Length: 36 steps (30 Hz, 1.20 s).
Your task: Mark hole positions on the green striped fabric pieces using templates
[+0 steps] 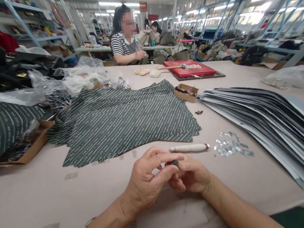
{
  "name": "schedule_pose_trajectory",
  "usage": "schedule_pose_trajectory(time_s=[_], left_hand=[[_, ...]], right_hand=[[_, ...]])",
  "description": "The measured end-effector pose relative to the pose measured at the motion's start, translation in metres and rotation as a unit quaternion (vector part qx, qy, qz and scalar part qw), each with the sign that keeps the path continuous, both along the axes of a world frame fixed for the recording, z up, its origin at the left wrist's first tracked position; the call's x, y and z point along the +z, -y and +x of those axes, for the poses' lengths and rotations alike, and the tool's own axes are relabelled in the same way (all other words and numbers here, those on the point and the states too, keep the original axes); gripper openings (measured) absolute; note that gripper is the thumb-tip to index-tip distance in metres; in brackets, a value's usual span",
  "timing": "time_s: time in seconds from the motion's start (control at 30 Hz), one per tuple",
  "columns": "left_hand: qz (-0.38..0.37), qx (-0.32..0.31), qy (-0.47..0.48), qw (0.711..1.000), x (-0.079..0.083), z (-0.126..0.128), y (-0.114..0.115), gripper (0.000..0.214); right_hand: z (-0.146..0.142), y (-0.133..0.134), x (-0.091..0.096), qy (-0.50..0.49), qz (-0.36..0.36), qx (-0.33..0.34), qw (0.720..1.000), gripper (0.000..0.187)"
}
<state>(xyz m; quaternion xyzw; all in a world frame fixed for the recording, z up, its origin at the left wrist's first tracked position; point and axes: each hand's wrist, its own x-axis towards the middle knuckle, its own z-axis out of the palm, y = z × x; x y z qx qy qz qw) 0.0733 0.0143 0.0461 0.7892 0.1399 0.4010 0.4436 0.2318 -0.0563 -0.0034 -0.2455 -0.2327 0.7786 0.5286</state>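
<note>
One small dark piece (174, 162) is pinched between the fingertips of the left hand (148, 176) and right hand (194, 175), both curled narrow; they hide much of it, so I cannot tell its long axis. One pale-handled tool (189, 149) lies at two o'clock, lengthwise nine-to-three. Uncountable overlapping metal discs (228, 148) and one sheet stack (268, 126) sit at three, striped fabric (130, 120) at eleven, one small box (184, 95) at one.

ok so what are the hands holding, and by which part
The left hand and right hand pinch a small dark object between them; too much is covered to tell which part.
</note>
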Motion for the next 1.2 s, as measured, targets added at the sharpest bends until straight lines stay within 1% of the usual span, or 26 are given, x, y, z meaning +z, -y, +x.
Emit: schedule_pose_trajectory(time_s=[0.13, 0.3, 0.5, 0.63, 0.73, 0.8, 0.87, 0.93, 0.97, 1.07, 1.13, 1.2], left_hand=[[0.045, 0.013, -0.005, 0.999, -0.001, -0.003, -0.001, 0.013], [0.124, 0.046, -0.029, 0.991, 0.000, -0.006, -0.005, 0.016], [0.216, 0.073, -0.067, 0.971, -0.002, -0.009, -0.013, 0.018], [0.233, 0.080, -0.087, 0.965, -0.007, -0.010, -0.017, 0.016], [0.237, 0.079, -0.094, 0.964, -0.009, -0.009, -0.016, 0.015], [0.233, 0.071, -0.095, 0.965, -0.008, -0.010, -0.017, 0.017], [0.239, 0.059, -0.098, 0.964, -0.008, -0.014, -0.025, 0.022], [0.254, 0.068, -0.131, 0.956, -0.009, -0.019, -0.043, 0.025], [0.260, 0.086, -0.165, 0.948, -0.011, -0.021, -0.056, 0.026], [0.263, 0.163, -0.297, 0.903, -0.016, -0.021, -0.112, 0.027], [0.265, 0.198, -0.347, 0.877, -0.017, -0.015, -0.154, 0.029], [0.267, 0.220, -0.379, 0.858, -0.014, -0.006, -0.189, 0.030]], right_hand=[[0.000, -0.001, 0.002, 0.002, -0.015, 0.009, 1.000, 0.039], [-0.001, -0.003, 0.008, 0.017, -0.041, -0.005, 0.999, 0.043], [-0.002, -0.006, 0.013, 0.008, -0.056, -0.087, 0.995, 0.039], [-0.002, -0.008, 0.013, 0.011, -0.079, -0.098, 0.992, 0.042], [-0.002, -0.009, 0.013, 0.013, -0.096, -0.104, 0.990, 0.040], [-0.002, -0.010, 0.014, 0.020, -0.104, -0.106, 0.989, 0.039], [-0.003, -0.011, 0.014, 0.040, -0.107, -0.111, 0.987, 0.039], [-0.003, -0.011, 0.014, 0.084, -0.101, -0.124, 0.984, 0.039], [-0.003, -0.012, 0.013, 0.115, -0.091, -0.131, 0.980, 0.037], [-0.003, -0.014, 0.010, 0.230, -0.040, -0.150, 0.961, 0.031], [-0.002, -0.016, 0.008, 0.305, 0.008, -0.178, 0.936, 0.030], [0.001, -0.018, 0.005, 0.375, 0.068, -0.229, 0.896, 0.029]])
